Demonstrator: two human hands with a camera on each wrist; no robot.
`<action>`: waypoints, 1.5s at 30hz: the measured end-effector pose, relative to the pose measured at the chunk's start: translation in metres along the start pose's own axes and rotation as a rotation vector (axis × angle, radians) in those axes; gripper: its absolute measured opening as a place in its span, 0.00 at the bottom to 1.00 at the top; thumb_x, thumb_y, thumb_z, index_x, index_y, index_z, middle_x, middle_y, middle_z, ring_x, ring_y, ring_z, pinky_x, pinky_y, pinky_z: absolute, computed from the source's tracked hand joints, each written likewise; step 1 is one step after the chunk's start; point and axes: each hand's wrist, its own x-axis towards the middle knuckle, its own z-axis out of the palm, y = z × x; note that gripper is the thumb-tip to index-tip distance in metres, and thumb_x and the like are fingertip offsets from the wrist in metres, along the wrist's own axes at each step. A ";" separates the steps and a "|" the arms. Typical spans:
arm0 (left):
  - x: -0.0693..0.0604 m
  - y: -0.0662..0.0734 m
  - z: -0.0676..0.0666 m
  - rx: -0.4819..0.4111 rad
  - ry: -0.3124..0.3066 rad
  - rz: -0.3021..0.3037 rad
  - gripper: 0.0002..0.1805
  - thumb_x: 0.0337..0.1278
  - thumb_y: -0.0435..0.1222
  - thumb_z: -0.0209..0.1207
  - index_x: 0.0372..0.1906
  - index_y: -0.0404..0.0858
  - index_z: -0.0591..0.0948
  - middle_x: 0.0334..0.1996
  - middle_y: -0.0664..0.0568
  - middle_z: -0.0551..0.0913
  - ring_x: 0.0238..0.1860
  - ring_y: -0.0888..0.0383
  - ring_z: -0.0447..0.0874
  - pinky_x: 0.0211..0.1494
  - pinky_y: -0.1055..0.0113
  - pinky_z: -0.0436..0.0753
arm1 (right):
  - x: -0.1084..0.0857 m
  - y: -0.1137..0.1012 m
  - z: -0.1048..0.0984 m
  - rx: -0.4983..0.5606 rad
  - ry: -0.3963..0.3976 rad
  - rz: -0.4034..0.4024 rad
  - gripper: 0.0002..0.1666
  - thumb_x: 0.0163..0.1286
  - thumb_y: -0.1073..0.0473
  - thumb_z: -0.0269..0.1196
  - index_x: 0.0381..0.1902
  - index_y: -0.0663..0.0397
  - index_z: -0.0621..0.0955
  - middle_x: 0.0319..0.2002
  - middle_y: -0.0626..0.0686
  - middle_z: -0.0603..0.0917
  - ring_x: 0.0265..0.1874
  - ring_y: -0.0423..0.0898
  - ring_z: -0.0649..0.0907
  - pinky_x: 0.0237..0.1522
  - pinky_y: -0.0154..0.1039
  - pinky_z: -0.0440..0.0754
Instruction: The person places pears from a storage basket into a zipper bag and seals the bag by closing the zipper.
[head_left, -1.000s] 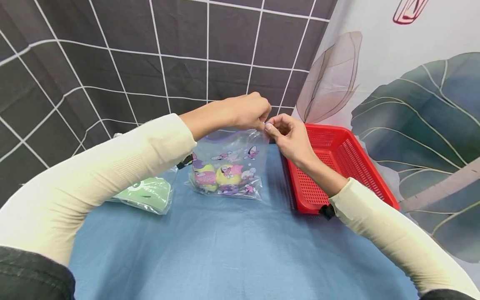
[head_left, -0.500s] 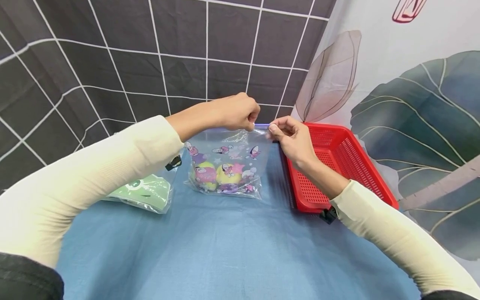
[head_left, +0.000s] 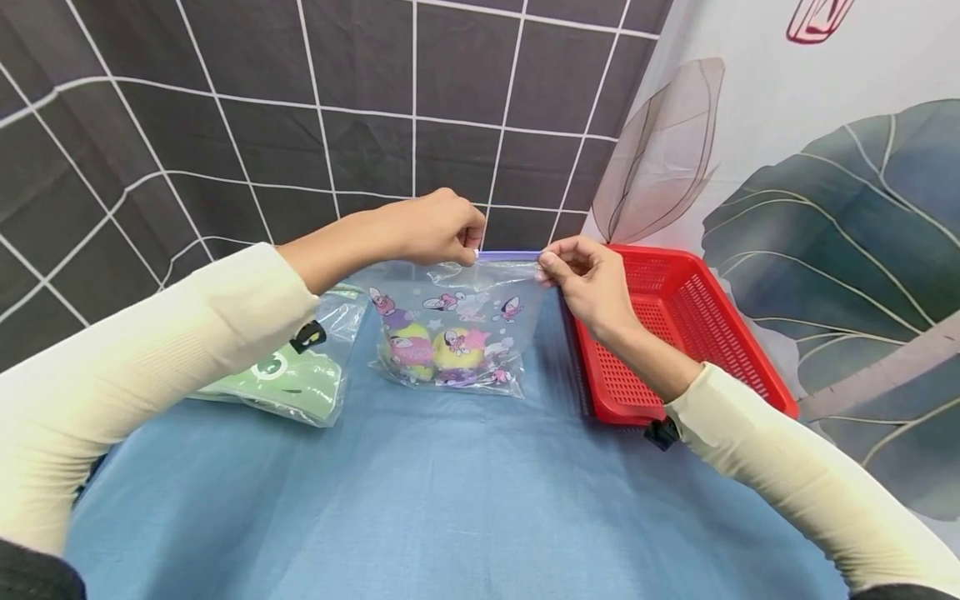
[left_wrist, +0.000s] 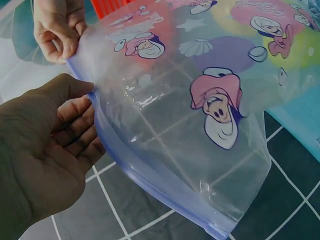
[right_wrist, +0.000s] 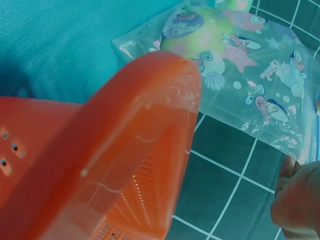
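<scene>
A clear zip bag (head_left: 468,308) printed with cartoon figures stands on the blue cloth with yellowish round things inside. Along its top runs a purple zip strip (left_wrist: 150,192). My left hand (head_left: 438,227) pinches this strip between thumb and fingers, near the middle of the bag's top. At the bag's top right corner my right hand (head_left: 588,279) holds the edge between thumb and fingertips. In the left wrist view the strip's far end, beyond my left hand, looks slightly parted. What exactly the round things are is blurred by the print.
To the right stands a red perforated basket (head_left: 618,414), close beside the bag and under my right forearm. A green item in a clear packet (head_left: 300,387) lies left, partly under my left sleeve. A dark gridded cloth (head_left: 360,158) hangs behind.
My left hand has slid left along the bag's top, away from the right hand, still pinching the strip. The right hand has stayed at the corner. More of the green packet now shows.
</scene>
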 end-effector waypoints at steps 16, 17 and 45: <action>-0.042 -0.024 -0.008 -0.043 0.000 -0.047 0.05 0.70 0.33 0.63 0.36 0.39 0.85 0.25 0.55 0.77 0.32 0.56 0.75 0.43 0.60 0.74 | -0.004 0.005 -0.011 0.025 0.028 0.025 0.12 0.79 0.65 0.71 0.49 0.72 0.84 0.30 0.38 0.88 0.29 0.32 0.90 0.42 0.27 0.91; -0.044 -0.025 -0.009 -0.046 -0.003 -0.053 0.05 0.70 0.33 0.63 0.36 0.39 0.85 0.25 0.54 0.77 0.32 0.56 0.75 0.43 0.60 0.73 | -0.004 0.005 -0.012 0.031 0.028 0.026 0.12 0.79 0.65 0.71 0.49 0.73 0.84 0.30 0.38 0.89 0.29 0.32 0.90 0.42 0.27 0.92; -0.102 -0.053 -0.046 -0.132 -0.267 -0.125 0.05 0.72 0.38 0.69 0.36 0.44 0.89 0.27 0.56 0.84 0.32 0.59 0.78 0.37 0.64 0.76 | -0.025 -0.013 -0.036 0.043 -0.044 0.077 0.05 0.78 0.63 0.73 0.46 0.59 0.87 0.32 0.43 0.91 0.29 0.36 0.92 0.46 0.30 0.93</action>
